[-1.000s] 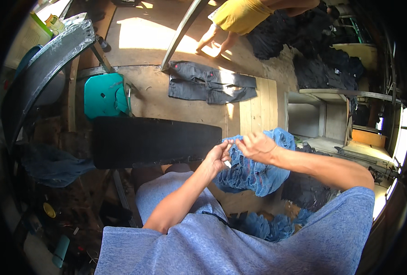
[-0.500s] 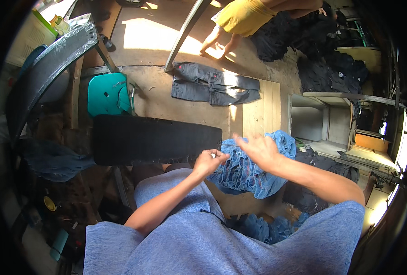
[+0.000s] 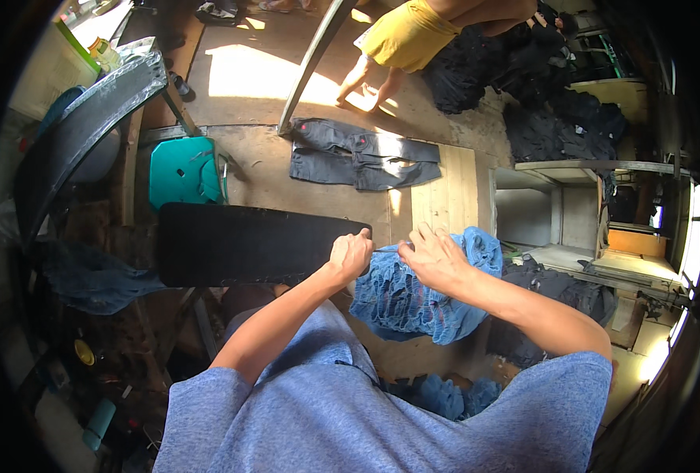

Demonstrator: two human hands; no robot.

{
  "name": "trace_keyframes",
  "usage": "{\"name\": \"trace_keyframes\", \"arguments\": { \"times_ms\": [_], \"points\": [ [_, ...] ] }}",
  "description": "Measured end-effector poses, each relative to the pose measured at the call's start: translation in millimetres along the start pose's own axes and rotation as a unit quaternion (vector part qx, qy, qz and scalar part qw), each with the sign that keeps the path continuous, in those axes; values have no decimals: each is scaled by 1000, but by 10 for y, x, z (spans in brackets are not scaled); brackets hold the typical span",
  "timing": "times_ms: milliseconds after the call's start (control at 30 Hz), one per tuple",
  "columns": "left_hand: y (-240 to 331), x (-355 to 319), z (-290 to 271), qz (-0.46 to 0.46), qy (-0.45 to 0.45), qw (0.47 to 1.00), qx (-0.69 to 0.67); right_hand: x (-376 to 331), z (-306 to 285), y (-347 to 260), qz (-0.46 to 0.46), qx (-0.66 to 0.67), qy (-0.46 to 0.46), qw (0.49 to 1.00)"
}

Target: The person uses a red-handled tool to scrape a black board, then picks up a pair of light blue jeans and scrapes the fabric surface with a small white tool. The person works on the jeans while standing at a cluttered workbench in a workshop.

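The step in hand appears to be work on a thin dark rod (image 3: 385,251) at the narrow end of the black board (image 3: 240,244), where the left hand (image 3: 350,254) rests with curled fingers, though I cannot tell what they pinch. The right hand (image 3: 437,256), its outer fingers spread, has its thumb by the rod's far end, above the blue denim bundle (image 3: 417,299), and the next move probably calls for a steady grip there. Half a second ago the left hand was off the board's tip; now it covers it.
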State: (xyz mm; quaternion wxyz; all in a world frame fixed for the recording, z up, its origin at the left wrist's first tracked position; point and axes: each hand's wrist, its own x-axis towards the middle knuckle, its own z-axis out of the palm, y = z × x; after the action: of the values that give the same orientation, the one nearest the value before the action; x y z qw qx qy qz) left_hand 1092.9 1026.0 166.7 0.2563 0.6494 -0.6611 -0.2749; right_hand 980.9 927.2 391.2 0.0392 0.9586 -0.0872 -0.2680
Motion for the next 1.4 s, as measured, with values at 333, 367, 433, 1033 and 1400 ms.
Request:
{"name": "trace_keyframes", "arguments": {
  "times_ms": [333,367,433,1033,1400],
  "points": [
    [-50,-32,77,29,-14,999,-8,20,-85,-65,50,41,8,998],
    [-68,-9,59,40,-49,998,16,29,-94,-88,87,49,-29,995],
    [-69,21,34,38,-51,998,20,50,-114,-96,96,54,-124,986],
    [-72,102,480,82,82,991,65,469,-1477,-235,50,-2,55,997],
    [-183,-369,-426,-139,371,853,-341,2393,-1426,-1496,-114,242,114,957]
  ]
}}
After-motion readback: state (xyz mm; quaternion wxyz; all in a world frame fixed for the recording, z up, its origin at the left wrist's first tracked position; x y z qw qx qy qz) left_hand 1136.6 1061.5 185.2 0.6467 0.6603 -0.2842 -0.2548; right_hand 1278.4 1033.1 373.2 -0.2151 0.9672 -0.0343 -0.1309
